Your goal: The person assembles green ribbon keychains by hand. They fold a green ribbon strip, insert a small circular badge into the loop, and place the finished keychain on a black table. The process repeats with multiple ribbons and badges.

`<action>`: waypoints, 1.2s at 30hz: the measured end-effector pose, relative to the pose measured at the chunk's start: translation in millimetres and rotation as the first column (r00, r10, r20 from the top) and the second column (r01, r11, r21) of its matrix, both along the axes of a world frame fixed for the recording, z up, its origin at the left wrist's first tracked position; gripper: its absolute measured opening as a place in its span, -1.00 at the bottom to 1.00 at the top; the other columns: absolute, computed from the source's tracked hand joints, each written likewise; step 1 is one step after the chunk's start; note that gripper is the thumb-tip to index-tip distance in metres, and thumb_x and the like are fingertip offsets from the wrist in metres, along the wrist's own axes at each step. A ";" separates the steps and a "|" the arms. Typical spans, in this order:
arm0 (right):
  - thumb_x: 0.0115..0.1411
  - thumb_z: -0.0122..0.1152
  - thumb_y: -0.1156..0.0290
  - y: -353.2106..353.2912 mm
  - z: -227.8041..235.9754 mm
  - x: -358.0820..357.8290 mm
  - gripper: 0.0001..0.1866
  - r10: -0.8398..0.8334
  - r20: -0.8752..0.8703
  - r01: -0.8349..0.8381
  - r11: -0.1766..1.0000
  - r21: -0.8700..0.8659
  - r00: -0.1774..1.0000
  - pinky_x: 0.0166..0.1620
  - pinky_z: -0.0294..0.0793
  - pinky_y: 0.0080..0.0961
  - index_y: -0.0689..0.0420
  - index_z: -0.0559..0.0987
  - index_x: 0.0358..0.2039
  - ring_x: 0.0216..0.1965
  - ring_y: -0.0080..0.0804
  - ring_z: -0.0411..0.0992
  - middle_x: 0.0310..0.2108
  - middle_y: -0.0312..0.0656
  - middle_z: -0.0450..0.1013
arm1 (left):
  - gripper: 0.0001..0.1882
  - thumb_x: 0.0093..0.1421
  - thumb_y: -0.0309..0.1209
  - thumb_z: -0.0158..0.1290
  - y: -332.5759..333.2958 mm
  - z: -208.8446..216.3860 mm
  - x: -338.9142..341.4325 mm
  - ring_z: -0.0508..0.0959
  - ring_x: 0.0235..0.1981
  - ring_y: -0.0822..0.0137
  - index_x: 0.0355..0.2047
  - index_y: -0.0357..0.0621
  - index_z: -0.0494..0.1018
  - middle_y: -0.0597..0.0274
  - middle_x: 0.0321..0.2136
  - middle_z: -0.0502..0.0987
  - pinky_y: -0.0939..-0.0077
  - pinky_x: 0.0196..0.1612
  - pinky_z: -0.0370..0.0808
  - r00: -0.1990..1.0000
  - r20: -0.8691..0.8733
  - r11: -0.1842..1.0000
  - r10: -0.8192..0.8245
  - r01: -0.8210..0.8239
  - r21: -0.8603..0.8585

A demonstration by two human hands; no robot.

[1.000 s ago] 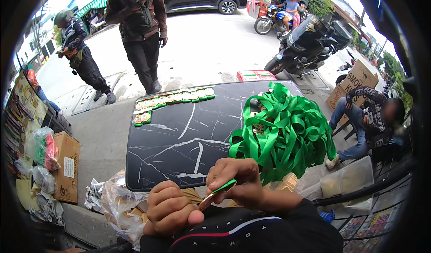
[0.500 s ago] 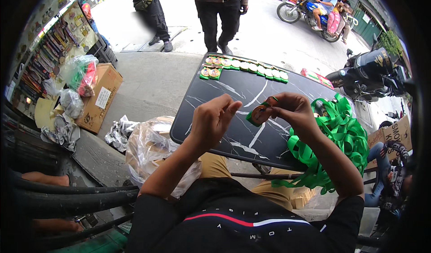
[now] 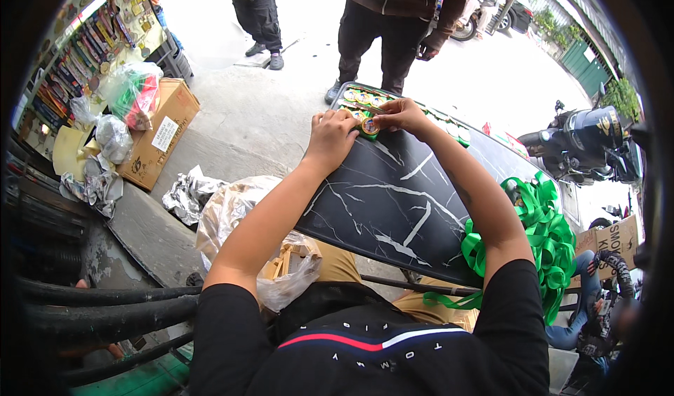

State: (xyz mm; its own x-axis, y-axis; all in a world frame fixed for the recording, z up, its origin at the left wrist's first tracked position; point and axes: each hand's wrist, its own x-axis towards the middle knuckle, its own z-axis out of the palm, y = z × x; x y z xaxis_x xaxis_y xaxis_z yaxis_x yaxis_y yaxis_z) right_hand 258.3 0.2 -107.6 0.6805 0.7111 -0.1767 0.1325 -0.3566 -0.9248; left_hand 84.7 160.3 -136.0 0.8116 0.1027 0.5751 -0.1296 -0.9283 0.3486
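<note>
Near the far left end of the black table (image 3: 365,203) with white veining, my right hand (image 3: 406,117) pinches a gold-rimmed round medal (image 3: 371,125) with folded green ribbon. It is down at the tabletop, at the end of a short second row. My left hand (image 3: 330,142) has its bent fingers on a medal beside it; its fingertips partly cover that row. Behind my hands runs a longer row of medals (image 3: 349,95) along the table's far edge, partly hidden by my right hand and forearm. A heap of loose green ribbons (image 3: 551,238) lies at the table's right end.
A clear plastic bag (image 3: 232,210) with wooden-looking pieces sits at my left. Farther left stands a cardboard box (image 3: 158,150) with plastic bags by it. One person (image 3: 400,45) stands just beyond the table, another (image 3: 256,17) farther back. A dark motorcycle (image 3: 583,140) is at the right.
Both my hands have moved forward and left to the medal rows, the right carrying the medal down to the table. The nearer standing person is closer; the blue motorcycle has left its spot.
</note>
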 end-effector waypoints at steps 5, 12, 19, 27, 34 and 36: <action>-0.06 0.53 0.37 4.6 -5.5 2.8 -0.56 0.006 0.187 -0.010 1.000 0.017 0.982 -0.43 0.42 -0.66 0.38 0.62 -0.23 -0.49 -0.62 0.49 -0.42 -0.19 0.60 | -0.81 0.13 -0.35 0.16 -2.2 3.7 -0.9 0.46 -0.05 0.23 -0.22 -0.01 0.55 0.30 -0.18 0.53 0.20 0.13 0.17 1.000 -0.006 0.999 0.020 -0.020 0.032; -0.01 0.49 0.35 4.2 -11.0 2.5 -0.60 0.004 0.257 -0.015 0.999 0.040 0.966 -0.47 0.34 -0.68 0.36 0.61 -0.23 -0.55 -0.70 0.38 -0.52 -0.29 0.54 | -0.74 0.10 -0.44 0.16 -10.5 5.2 0.7 0.47 -0.05 0.22 -0.16 -0.02 0.54 0.26 -0.20 0.52 0.21 0.14 0.20 0.990 0.126 0.997 -0.069 0.064 0.048; -0.13 0.50 0.31 5.1 -3.5 -6.5 -0.61 -0.029 0.601 0.068 0.997 -0.042 0.798 -0.33 0.47 -0.48 0.29 0.66 -0.32 -0.47 -0.42 0.53 -0.49 -0.08 0.59 | -0.79 0.19 -0.37 0.09 -15.0 -5.9 4.8 0.49 -0.09 0.19 -0.17 -0.02 0.58 0.25 -0.21 0.53 0.14 0.18 0.14 0.988 0.050 0.987 -0.149 0.145 0.071; 0.05 0.37 0.39 -82.0 67.0 -38.9 -0.75 0.146 0.767 0.026 0.978 -0.207 0.624 -0.30 0.49 -0.39 0.26 0.65 -0.28 -0.44 -0.29 0.50 -0.41 -0.05 0.52 | -0.79 0.13 -0.38 0.16 -13.5 -6.3 3.8 0.47 -0.07 0.26 -0.20 -0.02 0.55 0.30 -0.22 0.54 0.08 0.19 0.11 0.988 0.034 0.980 -0.149 0.143 0.140; 0.03 0.35 0.31 -265.7 96.7 -42.7 -0.75 0.186 0.894 0.500 0.774 -0.389 0.407 -0.06 0.41 -0.24 0.17 0.62 -0.30 -0.16 -0.09 0.46 -0.29 -0.08 0.48 | -0.78 0.10 -0.42 0.17 -14.3 -3.6 2.7 0.47 -0.05 0.29 -0.20 -0.01 0.55 0.34 -0.25 0.55 0.01 0.28 0.04 0.989 0.059 0.982 -0.136 0.126 0.139; 0.01 0.37 0.27 -311.0 89.5 -47.5 -0.69 0.155 0.883 0.608 0.672 -0.423 0.444 -0.03 0.41 -0.26 0.17 0.61 -0.26 -0.13 -0.10 0.47 -0.28 -0.09 0.48 | -0.80 0.10 -0.45 0.16 -15.1 -2.6 2.1 0.48 -0.06 0.30 -0.22 -0.02 0.56 0.34 -0.26 0.54 0.00 0.27 0.05 0.987 0.085 0.983 -0.133 0.121 0.140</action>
